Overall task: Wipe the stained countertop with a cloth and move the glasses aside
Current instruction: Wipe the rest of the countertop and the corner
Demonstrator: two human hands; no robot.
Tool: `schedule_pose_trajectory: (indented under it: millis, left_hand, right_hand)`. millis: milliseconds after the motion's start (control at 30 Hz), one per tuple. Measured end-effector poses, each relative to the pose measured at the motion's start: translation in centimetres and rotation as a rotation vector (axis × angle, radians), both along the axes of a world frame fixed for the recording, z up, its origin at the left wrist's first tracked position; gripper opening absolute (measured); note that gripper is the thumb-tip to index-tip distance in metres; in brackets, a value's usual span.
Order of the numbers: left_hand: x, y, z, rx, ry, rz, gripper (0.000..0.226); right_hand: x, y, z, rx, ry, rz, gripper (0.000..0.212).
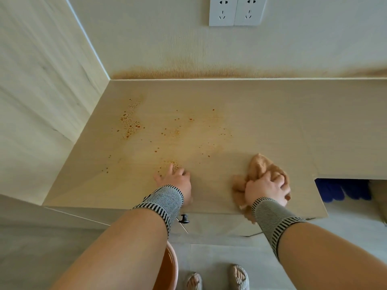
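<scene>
From where I sit, I judge the wiping barely begun: the countertop [251, 126] carries orange-brown stains [130, 122] across its left and middle, thickest in a speckled patch toward the far left, with looser dots trailing to the near edge, and a faint orange haze over the middle. No glasses are in view, so I cannot tell whether they have been moved aside or simply sit out of frame. My right hand [267, 190] has its fingers curled around the cloth [259, 166], a crumpled tan rag bunched on the near right of the counter, one end poking out beyond the fingers and another hanging over the near edge by the wrist. It lies well right of the stained patch. My left hand [177, 178] holds nothing; it rests on the surface near the front edge, fingers loosely bent, fingertips touching a small cluster of spots. The stain also runs along the base of the wall [188, 74] behind the counter. What remains, I reckon, is almost the whole sweep leftward.
</scene>
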State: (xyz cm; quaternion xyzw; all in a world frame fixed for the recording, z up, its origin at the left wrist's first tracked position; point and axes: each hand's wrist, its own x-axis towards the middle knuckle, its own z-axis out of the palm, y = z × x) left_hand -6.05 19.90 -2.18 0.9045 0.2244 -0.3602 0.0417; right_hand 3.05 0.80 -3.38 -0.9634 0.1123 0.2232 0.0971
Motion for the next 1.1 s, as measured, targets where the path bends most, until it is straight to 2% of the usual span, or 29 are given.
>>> schedule_pose_trajectory:
  millis: [67, 200, 267, 333, 433, 500, 567, 633, 700, 767, 900, 933, 1000, 1100]
  left_hand:
    - [0.2, 0.0, -0.2, 0.008, 0.001, -0.008, 0.092]
    - [0.5, 0.0, 0.0, 0.014, 0.021, -0.012, 0.078]
    - [0.4, 0.0, 0.1, 0.019, 0.016, -0.018, 0.074]
    - [0.1, 0.1, 0.0, 0.018, -0.006, -0.026, 0.081]
    - [-0.2, 0.2, -0.1, 0.015, -0.022, -0.028, 0.090]
    - [-0.1, 0.1, 0.1, 0.015, -0.015, -0.030, 0.091]
    - [0.3, 0.1, 0.0, 0.016, -0.007, -0.032, 0.090]
    - [0.4, 0.1, 0.1, 0.019, 0.006, -0.027, 0.085]
    - [0.5, 0.1, 0.2, 0.021, 0.015, -0.025, 0.079]
    - [0.2, 0.0, 0.4, 0.018, -0.006, -0.029, 0.081]
    - [-0.6, 0.0, 0.3, 0.018, -0.072, -0.022, 0.090]
    - [-0.8, 0.0, 0.3, 0.016, -0.075, -0.017, 0.091]
    - [-0.8, -0.1, 0.4, 0.016, -0.072, -0.001, 0.091]
    - [-0.8, 0.1, 0.7, 0.017, -0.051, 0.031, 0.088]
  right_hand:
    - [-1.2, 1.8, 0.4, -0.002, 0.017, 0.123, 0.065]
    - [-4.9, 5.6, 0.7, 0.115, 0.033, 0.714, 0.062]
    - [-4.5, 5.3, 0.5, 0.129, 0.041, 0.837, 0.059]
    - [-2.8, 3.3, 0.1, 0.138, 0.007, 0.694, 0.054]
    - [-0.3, 0.4, 0.2, 0.046, -0.028, 0.232, 0.057]
    - [-0.3, 0.9, 0.7, -0.038, 0.033, 0.135, 0.066]
    - [-1.8, 2.9, 1.2, -0.021, 0.037, 0.305, 0.080]
    - [-3.9, 4.4, 1.0, 0.051, 0.029, 0.617, 0.090]
    - [-4.4, 4.6, 0.6, 0.088, 0.049, 0.842, 0.078]
    - [-2.9, 3.1, 0.5, 0.079, 0.048, 0.834, 0.074]
    - [0.6, 0.2, 0.4, -0.021, 0.071, 0.229, 0.069]
    - [0.6, 0.5, 0.6, -0.056, 0.099, 0.153, 0.070]
    - [-0.9, 2.6, 0.8, -0.073, 0.105, 0.233, 0.075]
    - [-4.6, 5.8, 0.4, 0.066, 0.092, 0.693, 0.091]
